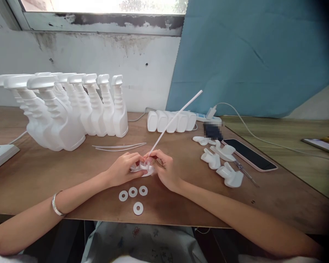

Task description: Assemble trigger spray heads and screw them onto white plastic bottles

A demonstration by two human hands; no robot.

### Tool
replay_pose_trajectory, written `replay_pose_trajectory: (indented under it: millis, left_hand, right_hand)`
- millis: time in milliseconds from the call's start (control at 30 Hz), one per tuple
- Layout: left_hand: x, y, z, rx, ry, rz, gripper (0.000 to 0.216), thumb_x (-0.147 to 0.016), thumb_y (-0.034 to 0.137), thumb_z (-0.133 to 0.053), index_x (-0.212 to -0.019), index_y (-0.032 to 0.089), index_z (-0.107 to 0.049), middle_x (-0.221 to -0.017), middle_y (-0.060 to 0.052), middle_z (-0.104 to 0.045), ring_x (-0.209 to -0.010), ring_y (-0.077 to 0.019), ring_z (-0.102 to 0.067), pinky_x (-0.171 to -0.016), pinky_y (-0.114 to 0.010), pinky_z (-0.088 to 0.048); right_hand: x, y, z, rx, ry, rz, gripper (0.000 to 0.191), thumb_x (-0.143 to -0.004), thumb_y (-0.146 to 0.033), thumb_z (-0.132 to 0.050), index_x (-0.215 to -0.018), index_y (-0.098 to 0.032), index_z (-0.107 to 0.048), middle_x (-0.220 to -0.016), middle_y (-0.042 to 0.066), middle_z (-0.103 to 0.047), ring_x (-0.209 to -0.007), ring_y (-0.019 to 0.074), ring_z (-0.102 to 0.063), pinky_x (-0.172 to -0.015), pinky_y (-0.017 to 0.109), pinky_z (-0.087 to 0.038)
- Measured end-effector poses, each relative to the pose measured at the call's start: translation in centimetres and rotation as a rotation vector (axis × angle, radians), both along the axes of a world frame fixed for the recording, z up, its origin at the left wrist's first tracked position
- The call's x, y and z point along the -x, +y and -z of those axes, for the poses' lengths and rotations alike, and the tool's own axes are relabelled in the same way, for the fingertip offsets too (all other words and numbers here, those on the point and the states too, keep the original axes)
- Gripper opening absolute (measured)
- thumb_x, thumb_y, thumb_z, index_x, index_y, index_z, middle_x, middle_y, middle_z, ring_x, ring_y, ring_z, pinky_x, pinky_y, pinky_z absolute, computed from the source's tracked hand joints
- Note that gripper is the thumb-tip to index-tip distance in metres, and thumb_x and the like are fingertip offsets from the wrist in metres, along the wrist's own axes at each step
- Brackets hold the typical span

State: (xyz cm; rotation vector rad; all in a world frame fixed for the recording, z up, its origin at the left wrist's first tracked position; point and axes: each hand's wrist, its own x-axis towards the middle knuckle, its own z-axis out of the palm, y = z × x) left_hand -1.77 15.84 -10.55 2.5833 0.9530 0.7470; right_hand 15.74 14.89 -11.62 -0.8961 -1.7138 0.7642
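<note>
My left hand [125, 168] is closed round a white spray-bottle trigger head [144, 167] just above the table. With its fingertips, my right hand [166, 171] pinches the lower end of a long thin white dip tube [178, 115] at the head. The tube slants up and to the right; whether its end is inside the head is hidden by my fingers. Several flat white ring washers [133, 192] lie on the table in front of my hands. Thin white tubes [120, 147] rest beyond my left hand.
Several white spray bottles [67, 124] stand at the back left, and white bottles [171, 121] lie behind the tube. To the right are loose trigger heads [230, 175], a screwdriver [246, 171], a phone [249, 154] and a power strip [214, 118]. Another power strip [1, 155] sits at far left.
</note>
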Motion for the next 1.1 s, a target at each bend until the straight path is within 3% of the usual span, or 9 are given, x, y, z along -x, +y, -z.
replay_pose_trajectory:
  millis: [500,667,867,1100]
  left_hand:
    - [0.0,-0.1,-0.1,-0.034,-0.01,0.003,0.021,-0.078,0.037,-0.055,-0.086,0.018,-0.053,-0.078,0.0,-0.058,-0.075,-0.0139,-0.053,-0.072,-0.025,-0.038]
    - [0.0,-0.1,0.1,-0.041,-0.032,0.005,0.023,-0.077,0.04,-0.055,-0.083,0.017,-0.054,-0.078,-0.001,-0.058,-0.074,-0.0138,-0.053,-0.072,-0.026,-0.039]
    - [0.0,0.0,0.4,-0.046,-0.048,0.026,0.023,-0.078,0.039,-0.055,-0.087,0.017,-0.056,-0.079,-0.001,-0.058,-0.073,-0.0131,-0.052,-0.071,-0.025,-0.039]
    - [0.0,0.0,0.6,-0.048,-0.072,0.02,0.025,-0.077,0.041,-0.056,-0.086,0.018,-0.058,-0.077,-0.001,-0.058,-0.07,-0.0125,-0.052,-0.07,-0.025,-0.039]
  right_hand:
    - [-0.1,-0.1,-0.2,-0.114,-0.066,0.04,0.017,-0.082,-0.03,-0.05,-0.072,-0.02,-0.06,-0.073,0.002,-0.062,-0.07,0.0133,-0.054,-0.067,0.027,-0.042]
    - [0.0,-0.2,0.0,-0.144,-0.086,0.02,0.019,-0.085,-0.027,-0.046,-0.075,-0.021,-0.062,-0.075,0.001,-0.059,-0.072,0.0122,-0.054,-0.068,0.026,-0.042]
    - [0.2,-0.2,0.5,-0.236,-0.035,0.095,0.016,-0.081,-0.026,-0.052,-0.073,-0.021,-0.065,-0.074,0.002,-0.048,-0.069,0.0117,-0.049,-0.064,0.026,-0.042]
    - [0.0,-0.3,0.3,-0.257,-0.077,0.076,0.017,-0.081,-0.026,-0.051,-0.075,-0.023,-0.067,-0.072,0.002,-0.05,-0.067,0.0118,-0.05,-0.061,0.027,-0.043]
